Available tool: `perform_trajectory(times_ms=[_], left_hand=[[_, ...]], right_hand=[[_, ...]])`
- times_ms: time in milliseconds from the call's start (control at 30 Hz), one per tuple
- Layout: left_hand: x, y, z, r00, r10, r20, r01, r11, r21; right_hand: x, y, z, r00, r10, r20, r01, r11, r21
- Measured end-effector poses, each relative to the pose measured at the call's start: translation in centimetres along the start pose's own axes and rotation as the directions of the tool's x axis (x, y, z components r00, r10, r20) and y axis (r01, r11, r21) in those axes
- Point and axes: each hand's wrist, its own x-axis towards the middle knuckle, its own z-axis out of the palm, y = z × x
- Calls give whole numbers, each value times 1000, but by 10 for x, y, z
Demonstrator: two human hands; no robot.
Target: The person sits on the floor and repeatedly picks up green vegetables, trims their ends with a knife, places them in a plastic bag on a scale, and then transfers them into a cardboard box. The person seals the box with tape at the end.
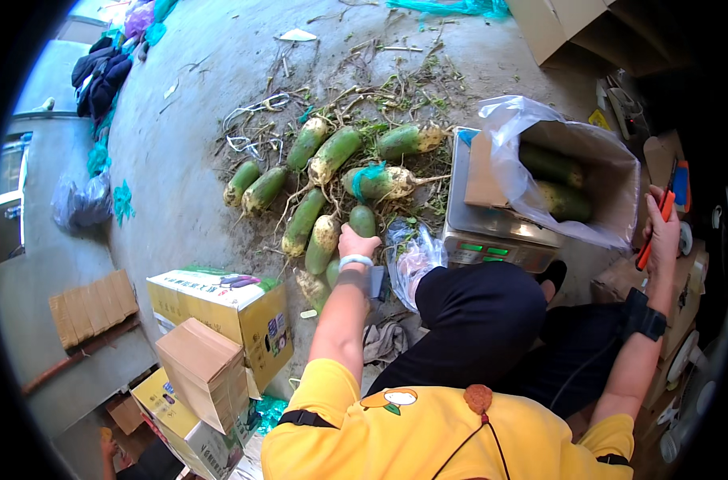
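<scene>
My left hand (pixel 358 242) is closed on a green radish (pixel 362 221) at the near edge of a group of large green radishes (pixel 334 153) with soil and roots on them. Teal plastic is tied round one radish (pixel 379 182). In my right hand (pixel 663 234), off to the right, is an orange-handled cutting tool (pixel 664 207); its kind is unclear. A cardboard box (pixel 487 174) lined with a clear plastic bag (pixel 604 231) stands on a metal digital scale (pixel 460 237), with green radishes (pixel 565 201) inside it.
Clear plastic (pixel 421 258) lies by my knee. Yellow and white printed cartons (pixel 211 297) and a brown box (pixel 205 354) are stacked at the lower left. Dry stems and leaves (pixel 394 90) litter the concrete floor. Another person's hand (pixel 109 447) shows at the lower left, and open cardboard (pixel 556 27) at the upper right.
</scene>
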Motion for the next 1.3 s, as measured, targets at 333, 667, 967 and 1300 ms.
perform_trajectory(times_ms=[333,667,967,1300], left_hand=[[-92,37,-91,872,466,-150,-478,744,-467],[-166,96,-139,709,646,-282,-704,630,-328],[-181,90,-144,704,669,-238,-695,579,-426],[-186,43,-146,923,348,-166,-249,210,-946]], right_hand=[[-93,-93,75,832,-418,365,476,875,-82],[-155,-135,173,284,-557,781,849,525,66],[-157,-133,185,237,-533,813,887,460,44],[-127,-136,178,526,-435,731,778,593,-207]])
